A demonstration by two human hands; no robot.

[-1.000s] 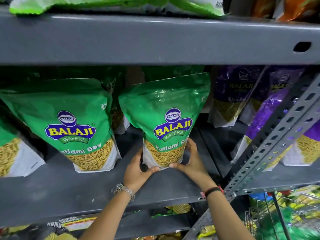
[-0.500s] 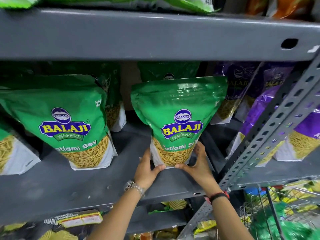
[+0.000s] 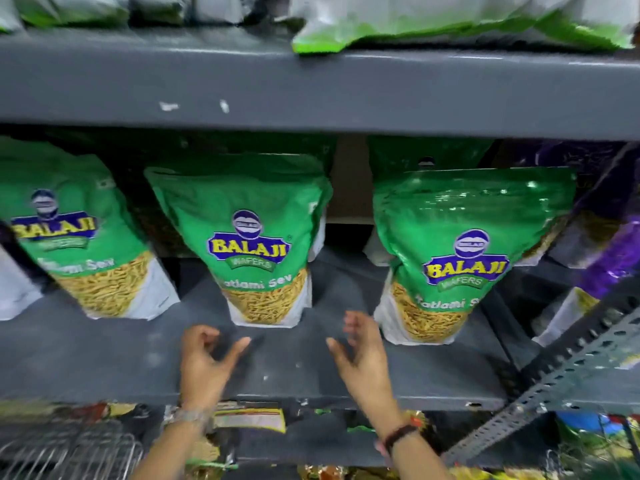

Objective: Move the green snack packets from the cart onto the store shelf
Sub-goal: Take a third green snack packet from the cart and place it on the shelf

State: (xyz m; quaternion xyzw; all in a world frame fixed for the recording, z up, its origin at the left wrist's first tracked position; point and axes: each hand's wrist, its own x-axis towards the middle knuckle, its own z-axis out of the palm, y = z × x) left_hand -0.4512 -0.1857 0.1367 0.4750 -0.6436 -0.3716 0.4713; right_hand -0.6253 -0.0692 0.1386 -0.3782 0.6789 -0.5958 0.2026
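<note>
Both hands empty. Left hand point(image 3: 204, 362) and right hand point(image 3: 363, 358) hover above the front of the grey shelf point(image 3: 104, 355), fingers spread and loosely curled, each grip released, nothing between them. Motion blur on both, so exact finger pose is unclear. Neither hand touches a packet; the right hand is just beside the lower left corner of the right packet point(image 3: 460, 258), the left hand just below the middle packet point(image 3: 252, 244).

Task things: three green snack packets stand upright in a front row on the shelf, the third being the left packet point(image 3: 69, 237), partly cut off by the frame edge. More green packets sit in shadow behind them; count cannot be told. Gaps remain between the front packets, and the front strip of the shelf is bare.

Appearance: glossy green pouches, blue and yellow Balaji Wafers badge, a lower panel showing thin yellow sev strands, white bottom corners. The right packet catches strong glare and looks full and puffed; probably light, slippery, prone to tipping forward.

Progress, as a judgement: at least three packets placed, hands between placements. A wire cart basket point(image 3: 69, 452) shows at lower left; its contents are too blurred to read, so the number left cannot be told. Purple packets point(image 3: 609, 258) occupy the shelf to the right.
</note>
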